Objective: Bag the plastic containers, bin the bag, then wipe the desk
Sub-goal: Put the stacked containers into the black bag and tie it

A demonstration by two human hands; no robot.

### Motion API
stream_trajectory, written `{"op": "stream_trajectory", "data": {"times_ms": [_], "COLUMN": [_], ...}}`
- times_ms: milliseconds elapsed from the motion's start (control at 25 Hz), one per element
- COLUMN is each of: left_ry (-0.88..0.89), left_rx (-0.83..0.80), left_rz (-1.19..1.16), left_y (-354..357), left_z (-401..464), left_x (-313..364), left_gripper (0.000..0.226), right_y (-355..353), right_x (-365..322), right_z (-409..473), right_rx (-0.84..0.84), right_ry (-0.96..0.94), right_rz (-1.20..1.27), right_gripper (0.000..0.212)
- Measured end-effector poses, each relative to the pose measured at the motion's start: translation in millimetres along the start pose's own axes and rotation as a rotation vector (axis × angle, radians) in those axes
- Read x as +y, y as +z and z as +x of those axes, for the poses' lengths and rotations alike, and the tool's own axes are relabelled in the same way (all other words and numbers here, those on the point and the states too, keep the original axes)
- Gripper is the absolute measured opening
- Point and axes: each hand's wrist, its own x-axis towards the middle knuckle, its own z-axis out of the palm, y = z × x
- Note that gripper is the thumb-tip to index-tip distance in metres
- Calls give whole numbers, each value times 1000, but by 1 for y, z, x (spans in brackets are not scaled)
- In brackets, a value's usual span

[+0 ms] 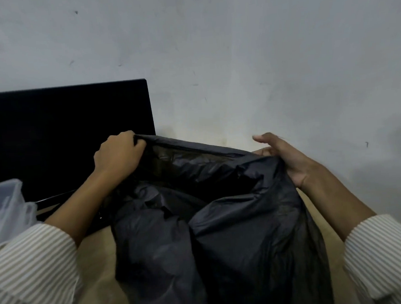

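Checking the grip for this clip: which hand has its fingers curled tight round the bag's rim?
The left hand, fisted on the bag rim. The right hand has straighter fingers.

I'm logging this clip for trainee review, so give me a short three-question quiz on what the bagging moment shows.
1. True or false: the left hand grips the rim of the black bag.
2. Which is nearest the left sleeve? A) clear plastic container B) a mug C) a sponge
3. Fill in: the right hand meets the bag rim with its fingers mostly ____.

Key: 1 true; 2 A; 3 straight. The dark monitor stands behind the bag, on the desk.
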Motion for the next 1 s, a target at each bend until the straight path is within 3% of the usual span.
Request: {"op": "stream_trajectory", "data": {"times_ms": [160,240,360,440,560,680,760,880,1000], "left_ry": [47,294,634,702,630,556,535,549,446], "left_rx": [-8,-9,-284,-459,-442,-293,-240,-215,-89], "left_rz": [196,117,-30,-34,-274,-264,-239,-172,-191], "left_y": [-3,-11,-14,3,31,31,25,15,7], "left_z": [-6,-8,-16,-24,-25,-18,-16,-12,2], "left_x": [0,13,56,78,82,70,66,59,37], "left_gripper": [32,61,95,78,27,25,30,27,16], "right_y": [15,20,30,37,34,23,17,8,-9], "right_x": [-4,-7,-15,-21,-25,-28,-29,-31,-22], "right_z": [-4,-2,-4,-8,-9,-8,-6,2,5], "right_rx": [-57,-70,-153,-189,-114,50,168,245,173], "right_ry": [22,21,22,-20,-97,-138,-198,-269,-188], "right_rz": [-86,-141,-142,-191,-723,-1148,-1291,-1358,-1279], "right_gripper": [34,39,52,46,30,18,29,35,17]}}
